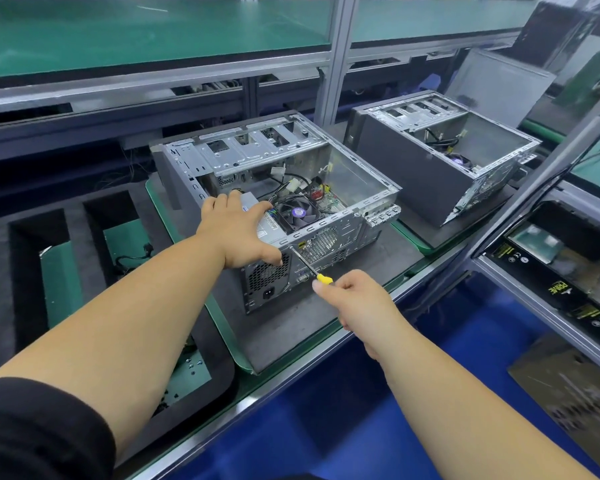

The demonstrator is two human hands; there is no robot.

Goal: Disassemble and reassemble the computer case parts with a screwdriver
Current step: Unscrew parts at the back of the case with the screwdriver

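Note:
An open grey computer case [357,188] lies on its side on a dark mat, showing a fan [297,213], cables and the power supply [257,209]. My left hand [238,230] rests spread over the power supply at the case's near left corner, thumb down on the rear panel. My right hand [354,299] grips a screwdriver [309,266] by its yellow handle. Its metal shaft points up and left, with the tip against the rear panel's upper edge, just right of my left thumb.
A second open case [440,157] lies to the right, a loose side panel [496,88] behind it. Black foam trays [35,265] with green bottoms sit left; one near tray holds small screws [191,362]. Boxed parts [568,271] lie at right. An aluminium post [333,60] rises behind.

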